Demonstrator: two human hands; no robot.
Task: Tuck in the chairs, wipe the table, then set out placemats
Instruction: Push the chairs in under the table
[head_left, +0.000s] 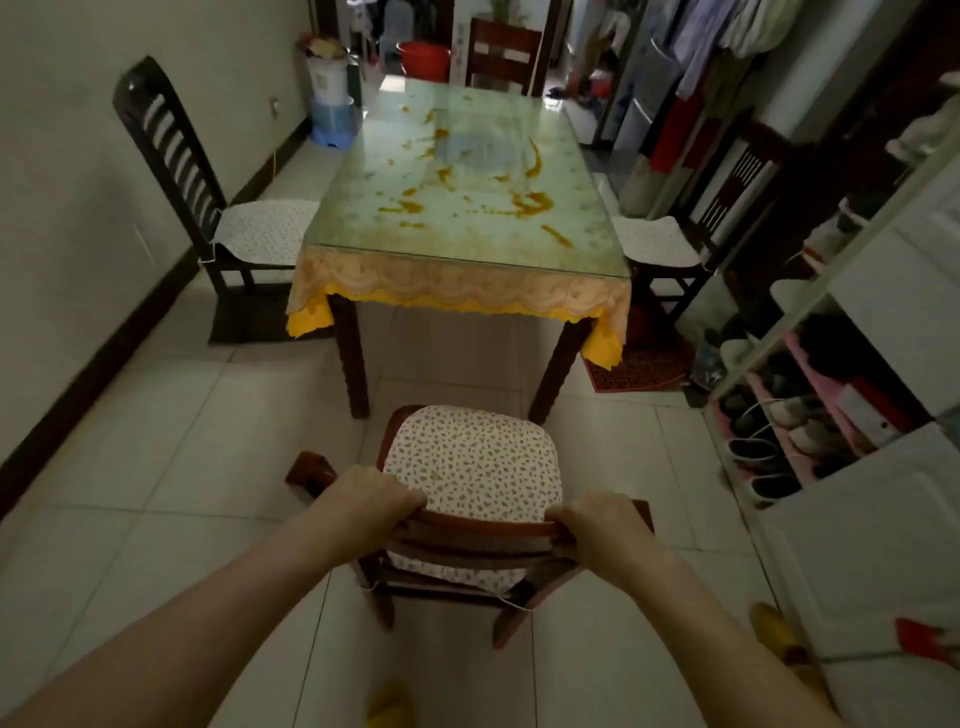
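Dim interior with a flat greenish cast. Main light comes from the doorway (576, 62) far ahead of the grip, where left hand (371, 493) and right hand (602, 519) hold the chair (483, 535). Pale glare washes the far end of the glass-topped table (467, 218); the end nearer the grip is duller. Soft shadow under the chair, deeper under the table. Wall (62, 182) left of the grip greys into shade. Strong wide-angle bending: shelving (857, 467) right of the grip bows, and forearms (234, 623) behind it stretch wide. Whole frame slightly soft. Yellow shape (389, 706) behind the grip is smeared and unreadable.
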